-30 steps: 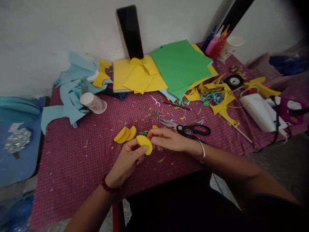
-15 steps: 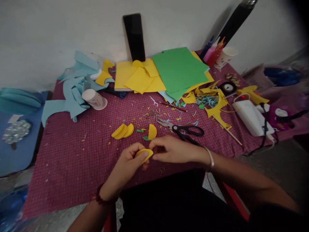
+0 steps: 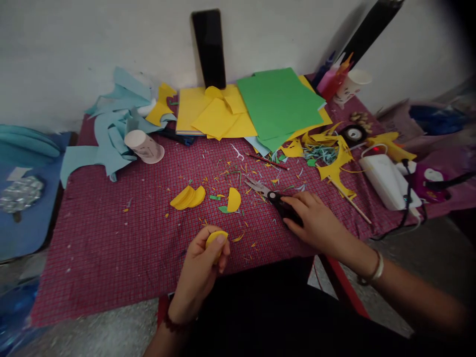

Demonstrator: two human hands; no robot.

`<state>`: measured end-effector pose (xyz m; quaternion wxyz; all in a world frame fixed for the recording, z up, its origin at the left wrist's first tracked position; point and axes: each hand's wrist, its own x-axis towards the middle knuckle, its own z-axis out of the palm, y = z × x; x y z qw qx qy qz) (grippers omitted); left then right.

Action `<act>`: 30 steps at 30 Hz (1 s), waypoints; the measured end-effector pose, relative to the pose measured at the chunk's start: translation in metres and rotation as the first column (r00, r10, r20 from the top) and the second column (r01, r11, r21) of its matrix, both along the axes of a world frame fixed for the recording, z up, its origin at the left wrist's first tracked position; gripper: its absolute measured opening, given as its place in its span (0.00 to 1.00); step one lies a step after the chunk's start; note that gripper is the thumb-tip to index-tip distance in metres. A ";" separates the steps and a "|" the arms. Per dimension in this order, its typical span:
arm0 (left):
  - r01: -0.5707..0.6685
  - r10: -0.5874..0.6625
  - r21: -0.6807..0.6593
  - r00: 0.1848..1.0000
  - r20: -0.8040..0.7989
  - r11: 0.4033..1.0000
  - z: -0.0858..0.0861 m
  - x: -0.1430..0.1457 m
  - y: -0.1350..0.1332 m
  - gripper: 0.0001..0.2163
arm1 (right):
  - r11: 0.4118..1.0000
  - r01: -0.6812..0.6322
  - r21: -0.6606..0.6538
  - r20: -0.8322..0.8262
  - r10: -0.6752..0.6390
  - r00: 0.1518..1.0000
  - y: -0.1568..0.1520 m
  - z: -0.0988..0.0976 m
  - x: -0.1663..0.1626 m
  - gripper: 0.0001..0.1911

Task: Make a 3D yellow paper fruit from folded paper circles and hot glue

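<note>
Between thumb and fingers, my left hand (image 3: 204, 262) pinches a folded yellow paper piece (image 3: 215, 241) near the table's front edge. Off to the right, my right hand (image 3: 316, 218) has its fingers over the black handles of the scissors (image 3: 273, 197), which lie on the cloth with blades pointing up-left. Several overlapping yellow paper half-rounds (image 3: 188, 197) lie beyond my left hand. A single yellow half-round (image 3: 234, 200) rests partly over a small green paper piece (image 3: 223, 209), left of the scissors.
Green sheets (image 3: 282, 106) and yellow sheets (image 3: 219, 119) lie at the back beneath a leaning phone (image 3: 208, 49). Blue paper scraps (image 3: 111, 134) and a tipped paper cup (image 3: 144, 147) are at left. A white power box (image 3: 388, 181), wooden stick (image 3: 349, 201) and pencil (image 3: 267, 161) lie rightward.
My right hand has left the yellow paper piece and moved right onto the scissors' handles. My left hand keeps the paper piece, now slightly lower and turned. The view has shifted a little.
</note>
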<state>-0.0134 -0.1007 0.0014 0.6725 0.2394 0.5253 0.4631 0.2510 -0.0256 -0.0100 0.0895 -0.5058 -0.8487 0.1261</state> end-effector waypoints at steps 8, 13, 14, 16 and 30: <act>-0.076 0.076 -0.006 0.997 -0.003 0.997 -0.001 -0.002 -0.006 0.08 | 0.994 0.004 -0.107 -0.050 -0.009 0.999 0.004 -0.009 0.017 0.23; -0.112 0.112 0.005 0.994 -0.001 0.994 0.005 0.001 -0.007 0.08 | 0.945 -0.039 -0.326 -0.211 -0.032 0.977 0.017 0.009 0.031 0.28; -0.117 0.117 0.009 0.993 0.001 0.993 0.007 0.002 -0.007 0.08 | 0.891 -0.084 -0.447 -0.335 -0.079 0.939 0.016 0.014 0.033 0.30; -0.124 0.124 0.021 0.992 0.006 0.992 0.010 0.005 -0.007 0.08 | 0.764 -0.212 -0.610 -0.526 -0.189 0.829 0.008 0.024 0.033 0.33; -0.151 0.151 0.037 0.989 -0.007 0.988 0.013 0.018 0.000 0.09 | 0.395 -0.556 -0.731 -0.680 -0.487 0.548 -0.063 0.004 -0.031 0.42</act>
